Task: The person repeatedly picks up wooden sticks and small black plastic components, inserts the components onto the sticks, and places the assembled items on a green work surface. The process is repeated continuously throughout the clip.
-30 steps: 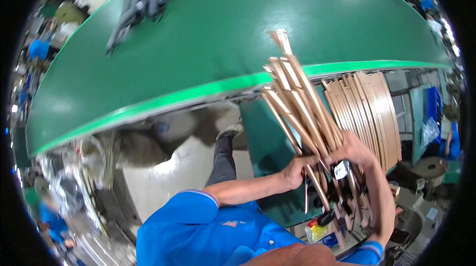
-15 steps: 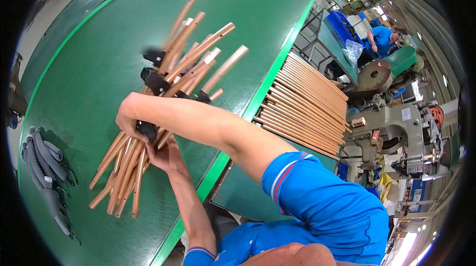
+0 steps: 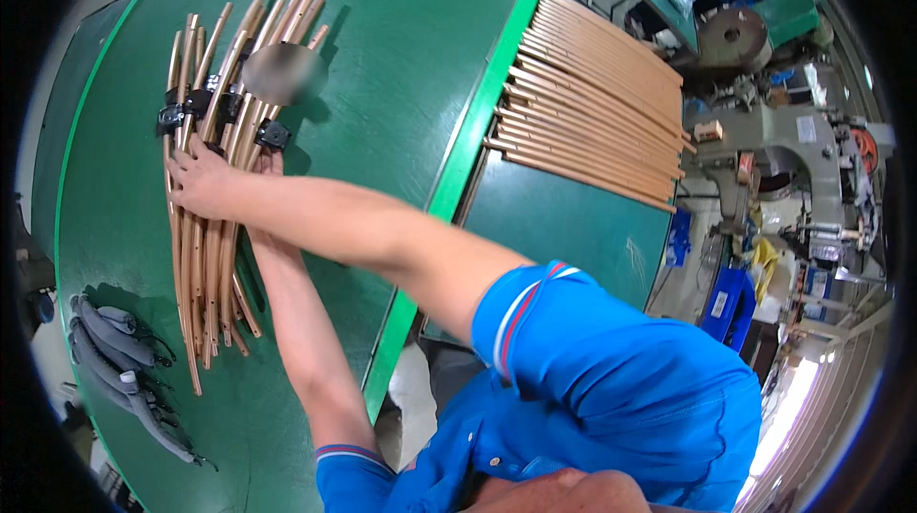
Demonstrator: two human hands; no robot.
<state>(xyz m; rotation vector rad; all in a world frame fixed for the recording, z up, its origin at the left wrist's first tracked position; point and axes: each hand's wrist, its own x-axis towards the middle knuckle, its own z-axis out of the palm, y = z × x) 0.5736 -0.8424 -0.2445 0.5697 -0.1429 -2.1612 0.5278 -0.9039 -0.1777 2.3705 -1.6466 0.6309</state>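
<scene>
Copper tube bundle [image 3: 205, 217] under both hands [image 3: 205, 183]

A bundle of long copper tubes [image 3: 205, 226] lies flat on the green surface [image 3: 401, 54], fanned at its far end, with black clips [image 3: 272, 134] across it.

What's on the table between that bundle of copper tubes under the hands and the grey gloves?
Nothing: in the head view only bare green table shows between the copper tubes and the grey gloves.
</scene>
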